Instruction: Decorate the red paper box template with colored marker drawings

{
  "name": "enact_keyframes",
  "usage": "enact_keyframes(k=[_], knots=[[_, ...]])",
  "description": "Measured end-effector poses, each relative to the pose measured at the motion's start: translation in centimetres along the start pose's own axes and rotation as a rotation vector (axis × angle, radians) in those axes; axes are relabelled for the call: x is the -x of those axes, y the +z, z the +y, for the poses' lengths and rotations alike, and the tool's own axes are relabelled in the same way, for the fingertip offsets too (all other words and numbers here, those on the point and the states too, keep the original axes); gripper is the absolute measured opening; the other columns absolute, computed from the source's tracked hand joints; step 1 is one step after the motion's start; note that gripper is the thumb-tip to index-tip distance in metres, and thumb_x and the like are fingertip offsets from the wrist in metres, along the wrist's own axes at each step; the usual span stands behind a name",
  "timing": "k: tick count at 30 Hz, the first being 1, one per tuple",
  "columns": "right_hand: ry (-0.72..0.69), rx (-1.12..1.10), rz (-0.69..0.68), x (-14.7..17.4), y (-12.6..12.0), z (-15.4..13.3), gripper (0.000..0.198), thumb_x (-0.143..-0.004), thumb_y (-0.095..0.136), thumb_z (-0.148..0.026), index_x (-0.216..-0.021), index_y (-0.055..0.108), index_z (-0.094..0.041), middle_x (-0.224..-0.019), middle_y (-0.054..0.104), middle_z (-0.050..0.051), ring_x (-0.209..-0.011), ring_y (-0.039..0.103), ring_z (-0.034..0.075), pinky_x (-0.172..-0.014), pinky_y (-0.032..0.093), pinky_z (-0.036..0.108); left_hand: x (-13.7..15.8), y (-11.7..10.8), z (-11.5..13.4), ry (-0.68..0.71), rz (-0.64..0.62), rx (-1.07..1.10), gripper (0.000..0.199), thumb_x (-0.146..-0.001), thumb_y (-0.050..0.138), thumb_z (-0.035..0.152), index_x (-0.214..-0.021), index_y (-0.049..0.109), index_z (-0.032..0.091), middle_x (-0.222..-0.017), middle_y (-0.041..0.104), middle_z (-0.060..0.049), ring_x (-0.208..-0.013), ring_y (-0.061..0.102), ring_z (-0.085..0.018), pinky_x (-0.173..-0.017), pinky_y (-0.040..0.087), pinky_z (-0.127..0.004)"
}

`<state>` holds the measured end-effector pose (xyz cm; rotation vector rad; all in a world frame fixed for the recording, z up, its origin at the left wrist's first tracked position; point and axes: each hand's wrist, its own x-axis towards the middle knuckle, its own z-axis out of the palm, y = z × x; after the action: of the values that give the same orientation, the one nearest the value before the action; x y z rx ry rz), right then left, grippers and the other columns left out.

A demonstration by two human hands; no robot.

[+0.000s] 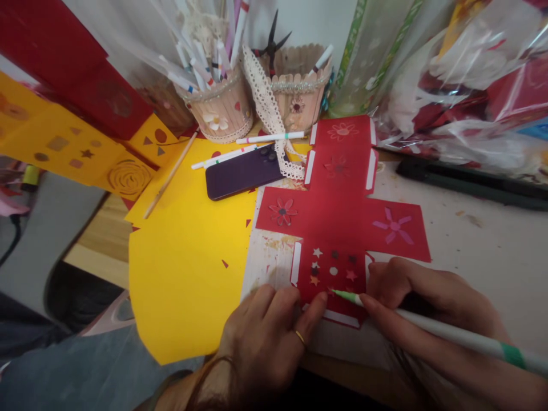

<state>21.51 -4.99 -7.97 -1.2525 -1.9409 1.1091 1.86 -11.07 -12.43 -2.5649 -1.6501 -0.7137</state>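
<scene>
At the bottom centre of the frame, the left hand (pixel 265 331) pressed its fingertips on the edge of the red card (pixel 338 214), clasping nothing. At lower right, the right hand (pixel 454 297) pinched a green-tipped pen (pixel 449 331), the tip at a small star low on the card's near panel; whether they touched could not be told. That panel already bore stars and dots (pixel 333 271) in loose rows, and seemed partly filled, with bare red left around them.

The card lay flat right of centre, nothing folded up, white strips along its flaps. Its middle panel was plain; both side panels and the two far ones each had a flower (pixel 283 212), apparently finished. Beyond, at upper centre, lay a phone (pixel 240 174) and lace (pixel 268 97).
</scene>
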Motion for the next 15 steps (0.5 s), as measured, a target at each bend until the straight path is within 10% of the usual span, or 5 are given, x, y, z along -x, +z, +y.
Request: enact_keyframes(k=[15], knots=[[-0.001, -0.03, -0.008, 0.05, 0.26, -0.03, 0.028, -0.082, 0.053, -0.022, -0.058, 0.038, -0.023, -0.05, 0.046, -0.006, -0.042, 0.04, 0.01, -0.039, 0.033, 0.022, -0.07, -0.01, -0.01, -0.012, -0.011, 0.005, 0.024, -0.09, 0.051, 0.026, -0.111, 0.061, 0.029, -0.066, 0.052, 0.002, -0.059, 0.048, -0.011, -0.048, 0.038, -0.021]])
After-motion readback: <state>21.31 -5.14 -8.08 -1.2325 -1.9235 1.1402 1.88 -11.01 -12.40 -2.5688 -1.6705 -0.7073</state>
